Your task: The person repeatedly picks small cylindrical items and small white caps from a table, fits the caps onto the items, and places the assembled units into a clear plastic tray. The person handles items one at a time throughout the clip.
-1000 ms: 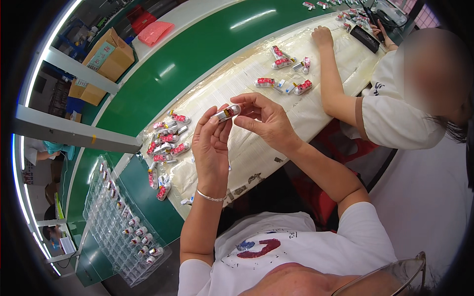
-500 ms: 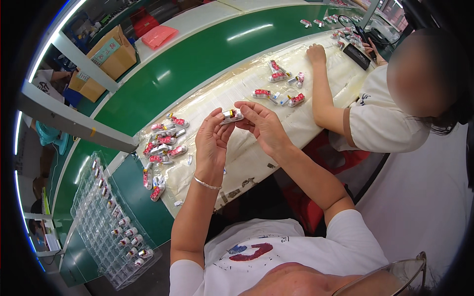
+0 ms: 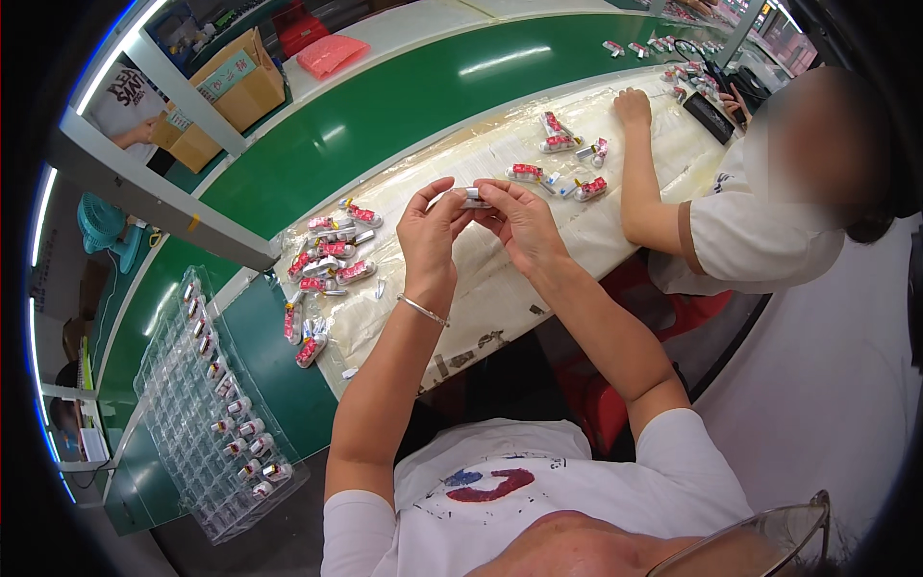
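Note:
My left hand (image 3: 430, 234) and my right hand (image 3: 520, 224) are raised together above the plastic-covered work surface (image 3: 500, 288). Between their fingertips they pinch one small white part (image 3: 472, 199). A thin bracelet circles my left wrist. To the left of my hands lies a pile of several small red-and-white parts (image 3: 325, 264). A second, smaller cluster of the same parts (image 3: 560, 163) lies beyond my right hand.
A clear plastic tray (image 3: 207, 413) with rows of small parts sits at lower left on the green bench (image 3: 385, 106). A person in a white shirt (image 3: 760, 240) sits to my right, one hand (image 3: 633, 104) on the surface. Cardboard boxes (image 3: 226, 96) stand at the back.
My hands have stayed together on the small part and turned it; its red end no longer shows. The view has shifted slightly.

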A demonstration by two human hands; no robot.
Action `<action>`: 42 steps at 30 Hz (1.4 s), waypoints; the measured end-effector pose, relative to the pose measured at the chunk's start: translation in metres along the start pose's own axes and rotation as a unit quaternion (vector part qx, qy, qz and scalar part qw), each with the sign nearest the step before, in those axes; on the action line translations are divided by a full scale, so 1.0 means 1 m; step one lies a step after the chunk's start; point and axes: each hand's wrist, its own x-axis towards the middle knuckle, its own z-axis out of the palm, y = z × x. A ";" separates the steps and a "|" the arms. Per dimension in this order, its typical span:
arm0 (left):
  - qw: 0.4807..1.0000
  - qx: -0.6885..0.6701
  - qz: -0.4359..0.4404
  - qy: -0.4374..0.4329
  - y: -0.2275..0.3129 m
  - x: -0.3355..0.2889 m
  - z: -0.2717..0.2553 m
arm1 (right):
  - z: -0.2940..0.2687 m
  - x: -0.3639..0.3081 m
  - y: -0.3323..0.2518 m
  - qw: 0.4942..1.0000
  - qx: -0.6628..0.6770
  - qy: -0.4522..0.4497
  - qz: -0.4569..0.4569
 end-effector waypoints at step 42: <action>0.986 -0.040 -0.020 -0.160 -0.024 -0.017 -0.033 | -0.070 0.044 -0.008 0.962 0.271 -0.012 -0.035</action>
